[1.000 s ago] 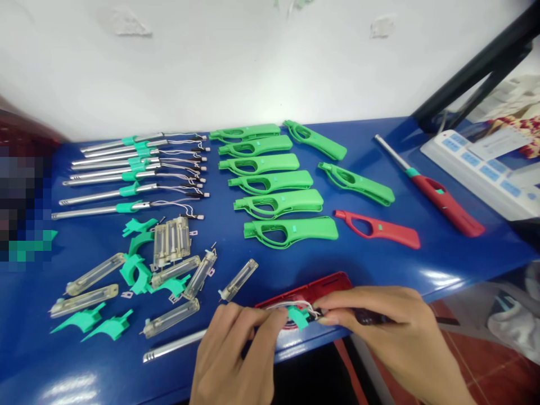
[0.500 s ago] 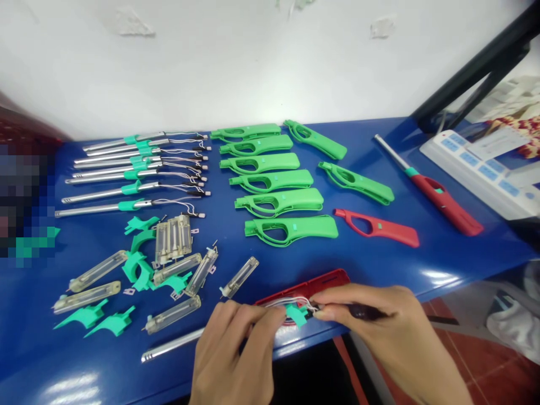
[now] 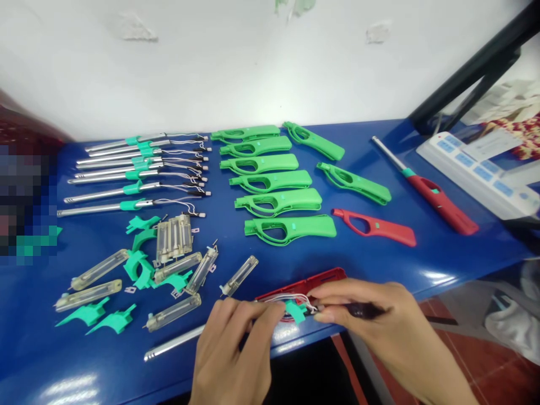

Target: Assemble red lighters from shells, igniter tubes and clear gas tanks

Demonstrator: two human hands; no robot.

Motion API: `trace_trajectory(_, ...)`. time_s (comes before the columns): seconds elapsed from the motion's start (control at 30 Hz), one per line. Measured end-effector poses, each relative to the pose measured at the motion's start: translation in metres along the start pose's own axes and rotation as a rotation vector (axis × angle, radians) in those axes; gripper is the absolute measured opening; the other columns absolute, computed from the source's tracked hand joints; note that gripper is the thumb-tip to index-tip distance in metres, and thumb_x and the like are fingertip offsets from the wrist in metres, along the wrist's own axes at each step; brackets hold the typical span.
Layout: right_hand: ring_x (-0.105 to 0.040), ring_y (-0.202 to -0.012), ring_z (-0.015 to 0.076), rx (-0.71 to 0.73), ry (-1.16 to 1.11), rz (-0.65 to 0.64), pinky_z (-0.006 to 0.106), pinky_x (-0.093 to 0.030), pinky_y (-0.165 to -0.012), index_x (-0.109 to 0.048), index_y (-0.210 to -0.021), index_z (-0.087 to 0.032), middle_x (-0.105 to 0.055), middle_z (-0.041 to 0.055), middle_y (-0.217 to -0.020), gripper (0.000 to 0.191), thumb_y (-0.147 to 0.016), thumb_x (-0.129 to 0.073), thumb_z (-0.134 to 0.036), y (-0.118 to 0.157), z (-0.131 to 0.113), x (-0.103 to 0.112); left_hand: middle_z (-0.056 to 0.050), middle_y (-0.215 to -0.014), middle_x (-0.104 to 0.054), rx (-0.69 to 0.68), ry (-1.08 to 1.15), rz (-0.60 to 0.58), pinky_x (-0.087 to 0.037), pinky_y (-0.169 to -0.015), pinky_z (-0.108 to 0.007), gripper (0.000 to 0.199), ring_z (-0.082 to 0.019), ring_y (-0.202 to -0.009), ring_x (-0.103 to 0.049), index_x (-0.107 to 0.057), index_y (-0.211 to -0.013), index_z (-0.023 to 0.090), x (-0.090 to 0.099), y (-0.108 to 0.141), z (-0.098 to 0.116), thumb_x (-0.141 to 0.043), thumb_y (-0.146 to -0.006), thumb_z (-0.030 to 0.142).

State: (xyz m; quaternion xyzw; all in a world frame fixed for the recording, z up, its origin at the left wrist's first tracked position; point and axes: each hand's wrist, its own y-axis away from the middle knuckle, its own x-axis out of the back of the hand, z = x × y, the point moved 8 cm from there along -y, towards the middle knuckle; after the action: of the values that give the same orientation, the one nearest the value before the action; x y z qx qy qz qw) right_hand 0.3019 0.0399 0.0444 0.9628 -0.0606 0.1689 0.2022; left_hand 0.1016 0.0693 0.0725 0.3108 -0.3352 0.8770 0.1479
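At the table's front edge, my left hand [image 3: 238, 346] is closed over a red lighter casing half [image 3: 310, 280], its fingers hiding part of it. A metal lighter tube [image 3: 175, 343] sticks out to the left beneath that hand. White wires [image 3: 291, 296] and a teal trigger [image 3: 296, 310] lie in the casing, close to the left fingertips. My right hand [image 3: 371, 309] pinches a slim dark tool [image 3: 365, 310], whose tip is by the wire ends; its exact kind is hard to make out.
Wired metal tubes [image 3: 109, 199] lie in a row at the left. Clear fuel tanks [image 3: 172, 312] and teal triggers [image 3: 113, 320] are scattered nearer. Green casings [image 3: 291, 228] fill the middle, with a red casing half [image 3: 375, 226], a red lighter [image 3: 442, 202] and a power strip [image 3: 476, 174] rightward.
The view has shifted slightly. Both hands stay almost where they were, with the tool tip still at the wires.
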Motion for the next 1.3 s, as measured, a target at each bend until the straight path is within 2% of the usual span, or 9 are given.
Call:
trace_trajectory(0.2, -0.084, -0.083, 0.0176, 0.077, 0.054, 0.02, 0.016, -0.064, -0.078, -0.088, -0.094, -0.039, -0.086, -0.0074, -0.092, 0.007, -0.087, -0.086, -0.039, -0.001, -0.007, 0.001, -0.005, -0.101, -0.073, -0.008, -0.027, -0.04, -0.05, -0.078, -0.033, 0.04, -0.015, -0.087, -0.059, -0.073, -0.118, 0.013, -0.001, 0.001, -0.001, -0.063, -0.09, -0.014)
trace_trajectory(0.53, -0.081, -0.09, 0.0135, 0.116, 0.116, -0.064, 0.017, -0.061, -0.081, -0.083, -0.114, -0.041, -0.085, -0.008, -0.102, 0.02, -0.096, -0.078, -0.035, -0.001, -0.005, -0.005, -0.009, -0.107, -0.074, -0.04, -0.061, -0.068, -0.049, -0.087, -0.036, 0.045, -0.021, -0.095, -0.058, -0.073, -0.119, 0.011, -0.004, 0.005, -0.001, -0.062, -0.085, -0.018)
trace_trajectory(0.67, -0.078, -0.093, 0.011, 0.158, 0.124, -0.11, 0.016, -0.058, -0.084, -0.082, -0.117, -0.044, -0.084, -0.0081, -0.106, 0.021, -0.1, -0.074, -0.034, 0.0, -0.008, -0.007, -0.013, -0.125, -0.072, -0.019, -0.108, -0.052, -0.049, -0.097, -0.043, 0.04, -0.027, -0.114, -0.061, -0.075, -0.114, 0.014, -0.001, 0.003, -0.003, -0.063, -0.088, -0.014)
trace_trajectory(0.77, -0.078, -0.093, 0.0106, 0.175, 0.13, -0.109, 0.016, -0.058, -0.085, -0.081, -0.118, -0.044, -0.083, -0.0077, -0.106, 0.022, -0.101, -0.073, -0.033, 0.001, -0.008, -0.007, -0.009, -0.132, -0.074, -0.04, -0.113, -0.09, -0.044, -0.104, -0.046, 0.035, -0.029, -0.13, -0.06, -0.074, -0.116, 0.016, -0.002, 0.003, -0.002, -0.063, -0.093, -0.009)
trace_trajectory(0.9, -0.077, -0.094, 0.0113, 0.183, 0.149, -0.101, 0.017, -0.058, -0.085, -0.081, -0.12, -0.043, -0.083, -0.0061, -0.108, 0.023, -0.101, -0.072, -0.031, 0.001, -0.006, -0.007, -0.003, -0.122, -0.079, -0.03, -0.098, -0.104, -0.042, -0.103, -0.046, 0.039, -0.027, -0.126, -0.062, -0.074, -0.121, 0.018, -0.004, 0.003, -0.005, -0.061, -0.095, -0.008)
trace_trajectory(1.2, -0.079, -0.091, 0.0156, 0.217, 0.2, -0.096, 0.022, -0.062, -0.082, -0.079, -0.127, -0.041, -0.084, -0.0024, -0.104, 0.031, -0.1, -0.072, -0.028, 0.001, -0.011, -0.007, -0.009, -0.117, -0.076, -0.038, -0.078, -0.076, -0.047, -0.099, -0.044, 0.039, -0.026, -0.116, -0.061, -0.074, -0.121, 0.014, -0.003, 0.003, -0.004, -0.062, -0.092, -0.01)
trace_trajectory(1.3, -0.079, -0.091, 0.0143, 0.229, 0.186, -0.087, 0.02, -0.061, -0.083, -0.081, -0.122, -0.041, -0.084, -0.0036, -0.104, 0.026, -0.1, -0.073, -0.031, 0.0, -0.011, -0.007, -0.008, -0.121, -0.076, -0.042, -0.081, -0.099, -0.045, -0.103, -0.046, 0.039, -0.026, -0.121, -0.062, -0.074, -0.12, 0.015, -0.005, 0.005, -0.005, -0.06, -0.093, -0.01)
